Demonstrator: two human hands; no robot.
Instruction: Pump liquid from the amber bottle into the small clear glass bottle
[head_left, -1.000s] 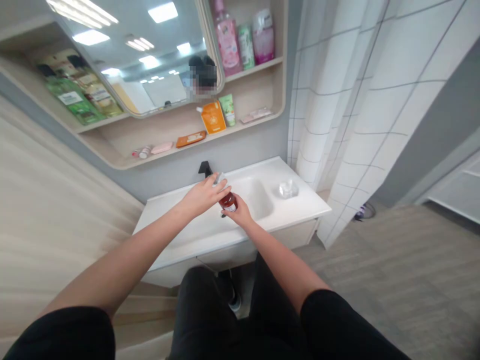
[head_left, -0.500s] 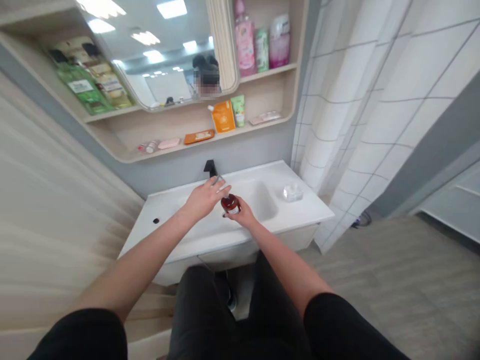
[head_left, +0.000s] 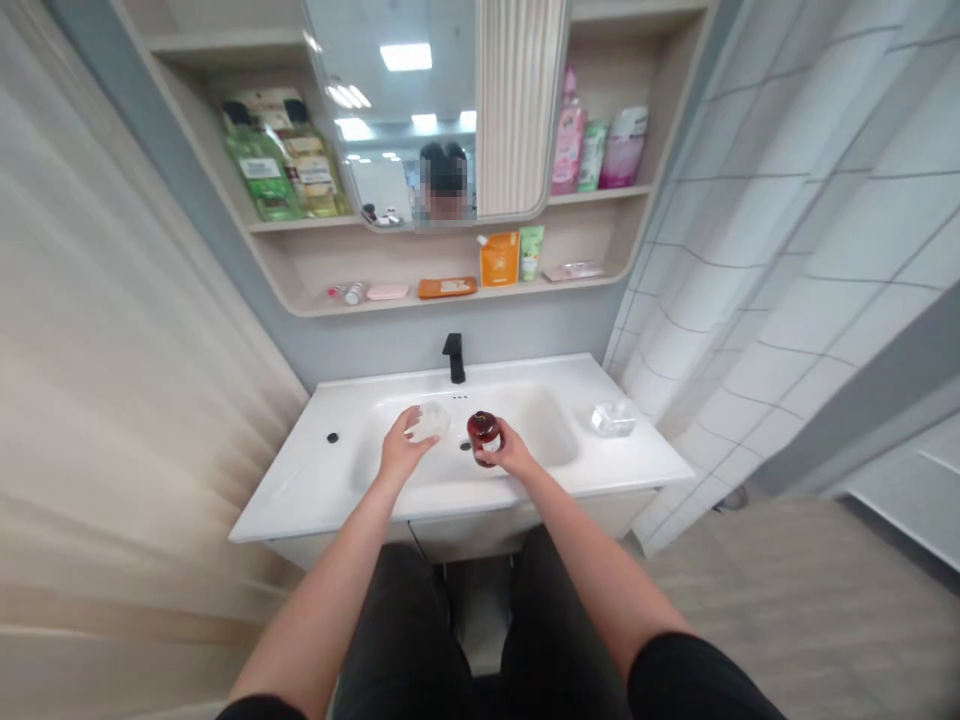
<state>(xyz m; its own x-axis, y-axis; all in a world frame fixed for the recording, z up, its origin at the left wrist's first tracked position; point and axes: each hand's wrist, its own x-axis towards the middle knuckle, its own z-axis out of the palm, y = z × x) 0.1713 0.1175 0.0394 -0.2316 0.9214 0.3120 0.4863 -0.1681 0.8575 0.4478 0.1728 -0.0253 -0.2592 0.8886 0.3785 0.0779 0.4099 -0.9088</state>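
Over the sink basin [head_left: 540, 425], my right hand [head_left: 514, 450] is wrapped round a dark red-brown bottle [head_left: 484, 432] with a white label. The bottle's top faces up toward me. To its left, my left hand [head_left: 401, 445] curves its fingers and thumb round a clear, see-through cup [head_left: 431, 422], whose outline is faint against the white basin. A small gap separates the cup from the bottle. Part of the drain hole [head_left: 465, 446] shows between them.
Behind the basin stands a black faucet [head_left: 454, 358]. A clear box [head_left: 613, 419] sits on the right of the counter. Above, a shelf cabinet holds an orange pouch [head_left: 499, 259], a green tube [head_left: 531, 252] and several bottles. Curtains hang on both sides.
My left hand has come away from the bottle's top, moving left and down toward me, with the clear cup in it. My right hand still grips the bottle. The camera view has shifted.
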